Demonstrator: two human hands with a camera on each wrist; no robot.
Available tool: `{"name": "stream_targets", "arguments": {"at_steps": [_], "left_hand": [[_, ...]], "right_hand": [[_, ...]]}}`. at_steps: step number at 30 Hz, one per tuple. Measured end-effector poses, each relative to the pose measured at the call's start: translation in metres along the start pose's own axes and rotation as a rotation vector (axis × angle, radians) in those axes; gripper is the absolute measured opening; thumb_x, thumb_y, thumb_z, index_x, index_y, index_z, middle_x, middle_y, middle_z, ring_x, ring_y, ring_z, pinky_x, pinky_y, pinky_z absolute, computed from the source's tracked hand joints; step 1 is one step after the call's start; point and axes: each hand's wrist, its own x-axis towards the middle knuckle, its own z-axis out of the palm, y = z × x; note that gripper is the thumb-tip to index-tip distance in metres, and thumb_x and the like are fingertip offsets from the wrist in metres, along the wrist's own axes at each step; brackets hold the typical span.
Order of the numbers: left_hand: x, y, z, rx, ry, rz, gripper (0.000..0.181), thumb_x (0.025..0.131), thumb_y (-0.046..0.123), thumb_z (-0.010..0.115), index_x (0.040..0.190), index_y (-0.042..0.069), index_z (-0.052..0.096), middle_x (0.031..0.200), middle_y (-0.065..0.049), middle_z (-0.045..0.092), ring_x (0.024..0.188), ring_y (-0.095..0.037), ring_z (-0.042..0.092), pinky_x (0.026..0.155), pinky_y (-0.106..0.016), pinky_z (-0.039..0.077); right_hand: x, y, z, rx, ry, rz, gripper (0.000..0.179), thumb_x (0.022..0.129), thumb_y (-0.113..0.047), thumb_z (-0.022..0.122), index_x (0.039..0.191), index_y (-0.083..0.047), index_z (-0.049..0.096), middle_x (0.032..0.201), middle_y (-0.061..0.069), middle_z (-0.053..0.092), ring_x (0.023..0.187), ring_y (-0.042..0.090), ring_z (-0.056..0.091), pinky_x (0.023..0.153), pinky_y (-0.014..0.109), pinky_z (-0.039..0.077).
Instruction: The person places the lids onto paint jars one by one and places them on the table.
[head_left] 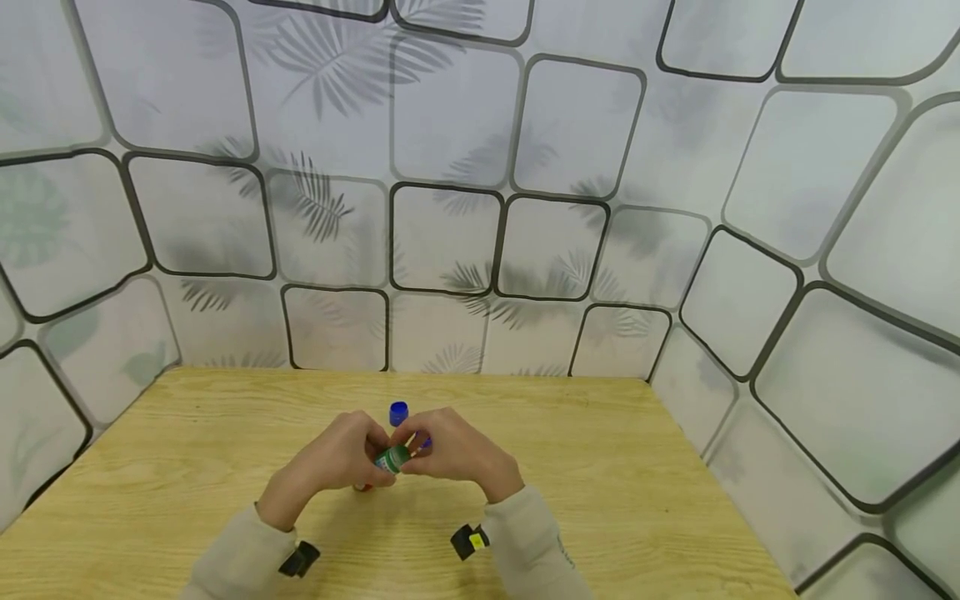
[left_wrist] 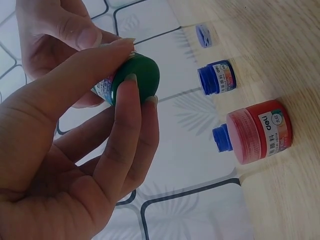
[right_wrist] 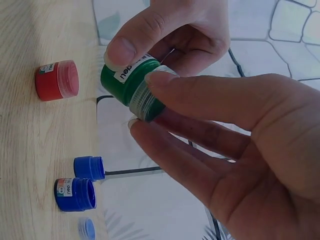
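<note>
A small green paint jar with a white label is lifted above the table between both hands. My left hand grips its body, with the thumb and fingers about the green base. On the other end, the right hand pinches the clear ribbed lid between thumb and fingers. The lid sits on the jar, whose axis is tilted. Below the hands, a red paint jar stands with its lid on; in the head view the left hand mostly hides it.
An uncapped blue paint jar stands on the wooden table beyond the hands. Beside it are another small blue container and a loose clear lid. A patterned wall covering rises behind the table.
</note>
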Motion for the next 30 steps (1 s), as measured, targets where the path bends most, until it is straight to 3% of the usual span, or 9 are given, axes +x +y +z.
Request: {"name": "stream_targets", "arguments": {"at_steps": [12, 22, 30], "left_hand": [[0.0012, 0.0002, 0.0005, -0.006, -0.006, -0.008, 0.013, 0.077, 0.007, 0.088, 0.087, 0.005, 0.081, 0.074, -0.001, 0.076, 0.061, -0.010, 0.068, 0.056, -0.024, 0.055], [0.0014, 0.0010, 0.0014, -0.016, -0.015, -0.001, 0.012, 0.077, 0.005, 0.087, 0.088, 0.005, 0.082, 0.073, -0.001, 0.076, 0.059, -0.010, 0.067, 0.054, -0.024, 0.055], [0.0007, -0.0001, 0.0020, -0.022, -0.017, 0.024, 0.010, 0.078, 0.004, 0.086, 0.086, 0.006, 0.082, 0.071, 0.000, 0.075, 0.057, -0.009, 0.066, 0.055, -0.024, 0.055]], "right_hand": [[0.0001, 0.0015, 0.0007, -0.028, 0.023, -0.006, 0.019, 0.092, -0.012, 0.078, 0.110, -0.007, 0.076, 0.103, 0.006, 0.078, 0.082, 0.002, 0.069, 0.073, 0.012, 0.054], [0.0010, 0.0043, 0.0029, -0.003, 0.018, 0.027, 0.014, 0.095, -0.020, 0.075, 0.101, -0.008, 0.078, 0.088, 0.004, 0.078, 0.068, -0.004, 0.061, 0.065, 0.015, 0.052], [0.0013, 0.0050, 0.0049, 0.069, 0.004, 0.095, 0.021, 0.097, -0.024, 0.073, 0.102, -0.005, 0.079, 0.087, 0.011, 0.079, 0.068, 0.018, 0.074, 0.059, 0.020, 0.056]]}}
